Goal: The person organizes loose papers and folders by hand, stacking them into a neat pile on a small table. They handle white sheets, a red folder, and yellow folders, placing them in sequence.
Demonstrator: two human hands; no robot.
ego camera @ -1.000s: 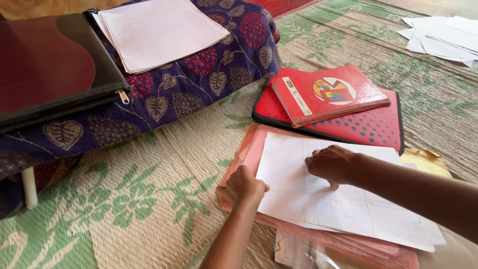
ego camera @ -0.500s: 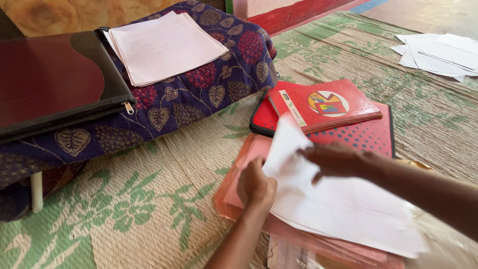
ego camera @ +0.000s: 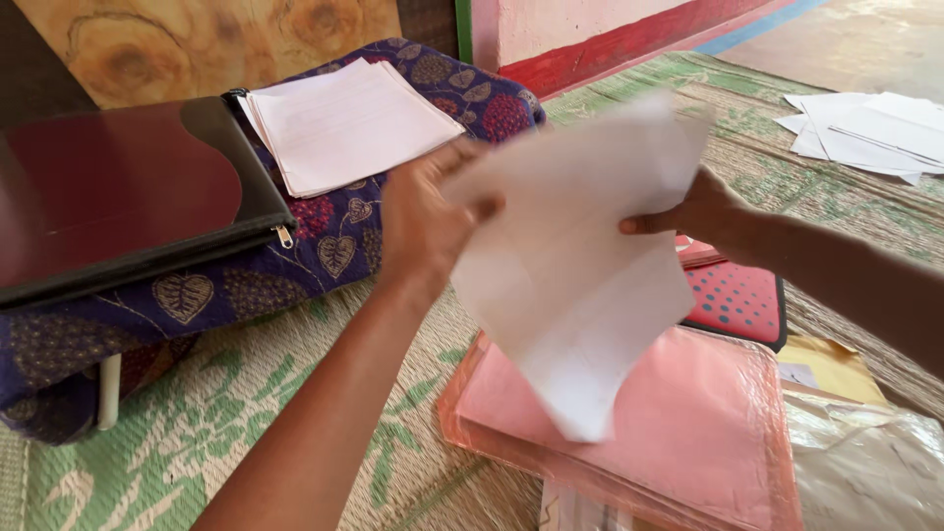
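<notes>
Two bare hands hold a white sheet of paper [ego camera: 575, 265] in the air above a pink plastic folder [ego camera: 678, 413] lying on a green-patterned woven mat [ego camera: 226, 413]. The left hand [ego camera: 423, 221] pinches the sheet's left edge with closed fingers; the right hand [ego camera: 703, 211] grips its right edge. Behind the paper lies a red dotted folder [ego camera: 737, 300]. Farther left, a stack of white pages [ego camera: 344, 123] and a dark zippered case [ego camera: 118, 197] rest on a blue leaf-print cushion [ego camera: 334, 246].
</notes>
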